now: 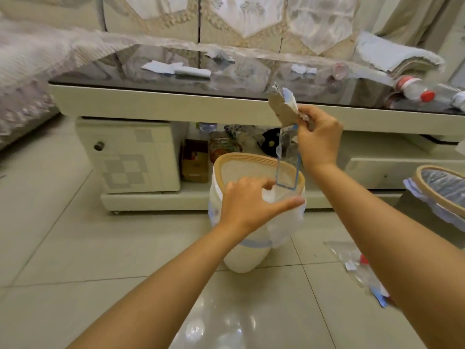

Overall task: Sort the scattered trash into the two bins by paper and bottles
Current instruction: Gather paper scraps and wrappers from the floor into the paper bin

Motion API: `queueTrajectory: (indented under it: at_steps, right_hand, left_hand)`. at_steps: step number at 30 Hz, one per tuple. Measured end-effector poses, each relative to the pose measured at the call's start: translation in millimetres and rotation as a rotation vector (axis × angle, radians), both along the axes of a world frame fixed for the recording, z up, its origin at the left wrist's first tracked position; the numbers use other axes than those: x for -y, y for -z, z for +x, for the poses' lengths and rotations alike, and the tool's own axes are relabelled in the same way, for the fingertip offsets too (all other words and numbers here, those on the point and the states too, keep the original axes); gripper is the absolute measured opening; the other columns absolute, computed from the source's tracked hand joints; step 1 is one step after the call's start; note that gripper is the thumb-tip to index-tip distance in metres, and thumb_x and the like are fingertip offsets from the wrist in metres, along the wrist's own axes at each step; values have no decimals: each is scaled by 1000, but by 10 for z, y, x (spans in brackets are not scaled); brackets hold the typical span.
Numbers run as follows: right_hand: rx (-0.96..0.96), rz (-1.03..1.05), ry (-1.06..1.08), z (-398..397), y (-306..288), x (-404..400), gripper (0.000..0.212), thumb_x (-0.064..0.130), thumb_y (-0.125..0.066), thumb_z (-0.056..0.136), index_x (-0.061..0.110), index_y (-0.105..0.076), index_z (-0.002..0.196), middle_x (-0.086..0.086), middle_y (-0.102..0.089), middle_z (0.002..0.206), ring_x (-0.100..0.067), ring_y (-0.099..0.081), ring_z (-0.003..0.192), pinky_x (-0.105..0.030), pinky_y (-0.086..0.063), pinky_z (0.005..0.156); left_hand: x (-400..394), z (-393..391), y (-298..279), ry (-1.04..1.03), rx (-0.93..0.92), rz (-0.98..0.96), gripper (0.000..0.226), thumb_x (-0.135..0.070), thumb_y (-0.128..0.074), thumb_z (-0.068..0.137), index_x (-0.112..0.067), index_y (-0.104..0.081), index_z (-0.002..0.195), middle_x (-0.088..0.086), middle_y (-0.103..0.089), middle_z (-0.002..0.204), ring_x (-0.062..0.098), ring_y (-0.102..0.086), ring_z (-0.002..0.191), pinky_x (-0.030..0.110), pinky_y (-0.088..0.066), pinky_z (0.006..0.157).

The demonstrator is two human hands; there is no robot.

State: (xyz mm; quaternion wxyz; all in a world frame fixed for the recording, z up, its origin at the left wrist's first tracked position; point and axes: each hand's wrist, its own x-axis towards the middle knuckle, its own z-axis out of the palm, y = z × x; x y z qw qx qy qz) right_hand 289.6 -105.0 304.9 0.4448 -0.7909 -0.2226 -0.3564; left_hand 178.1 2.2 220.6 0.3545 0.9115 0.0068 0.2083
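Note:
A white bin [241, 253] with a tan rim and a plastic liner stands on the floor in front of the coffee table. My right hand [318, 137] pinches torn cardboard and paper [283, 107] above the bin; a clear blue-edged strip [288, 159] hangs from it into the bin's mouth. My left hand [249, 202] is at the bin's near rim, thumb and fingers spread around the liner [284, 222]. A second lined bin [442, 195] sits at the right edge. Paper scraps [176, 68] and bottles [417, 90] lie on the table's glass top.
The glass-topped coffee table [176, 107] runs across the view, with clutter on its lower shelf [196, 159]. A plastic bag with scraps [359, 270] lies on the tiled floor at the right. A sofa with lace covers stands behind and to the left.

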Motion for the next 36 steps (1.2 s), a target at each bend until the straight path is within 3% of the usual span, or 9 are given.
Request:
queueTrajectory:
  at_steps: [4,6,11,14,17,20,27,32,36]
  right_hand:
    - [-69,54,-2,77,191,-111,26,2,-56,84,11,-72,103,-4,-73,92,-13,-65,79,-31,-55,77]
    - [-88,31,7,80,270,-136,26,1,-56,84,9,-72,104,-6,-73,93,-13,-65,80,-27,-53,77]
    - [-118,76,13,64,315,-166,27,-1,-55,84,8,-72,103,-7,-73,93,-10,-62,80,-19,-51,76]
    - [-111,61,13,42,286,-157,27,0,-55,85,9,-71,104,-5,-72,92,-8,-61,78,-7,-44,71]
    - [-106,51,12,36,258,-165,26,0,-55,86,8,-71,105,-5,-72,93,-8,-61,78,-7,-45,71]
    - [-105,44,6,25,265,-169,26,0,-56,86,9,-71,104,-5,-72,92,-9,-62,77,-13,-49,71]
    - [-152,-68,-31,-17,382,-111,28,-5,-55,83,12,-74,97,-8,-73,93,-17,-63,76,-17,-47,67]
    - [-323,-403,-19,-181,522,-9,29,17,-60,82,29,-71,106,7,-69,113,-16,-65,93,-38,-54,75]
    - [-487,-578,-36,-275,614,101,30,36,-60,79,37,-69,107,14,-66,118,-10,-59,112,-38,-51,89]
  left_hand:
    - [-166,106,92,-70,-46,123,19,-42,-62,85,-28,-74,88,-12,-71,81,8,-62,85,36,-46,82]
    - [-270,174,62,-122,-63,92,16,-34,-61,89,-25,-74,87,-8,-71,82,11,-63,81,31,-50,70]
    - [-352,325,-68,27,-340,66,72,-80,-50,73,-11,-71,78,7,-72,79,19,-63,64,33,-43,56]
    - [-231,247,-54,161,-477,97,87,-94,-48,50,-16,-73,82,0,-74,77,14,-68,68,34,-53,65]
    - [-132,247,10,155,-443,149,51,-69,-69,64,-22,-73,84,-4,-73,76,11,-67,67,40,-56,76]
    - [-165,323,-10,141,-459,-64,20,-44,-74,76,-24,-72,77,-2,-71,75,18,-69,69,40,-60,71]
    - [-521,487,23,-161,-380,-136,12,-27,-68,86,-17,-73,83,0,-71,74,18,-67,75,28,-50,65]
    - [-598,600,49,-246,-334,-145,43,-6,-54,90,-16,-54,132,6,-58,131,26,-55,117,37,-48,94]
    - [-536,508,37,-142,-239,-139,49,-4,-54,91,-19,-49,137,2,-53,137,22,-53,121,36,-47,97]
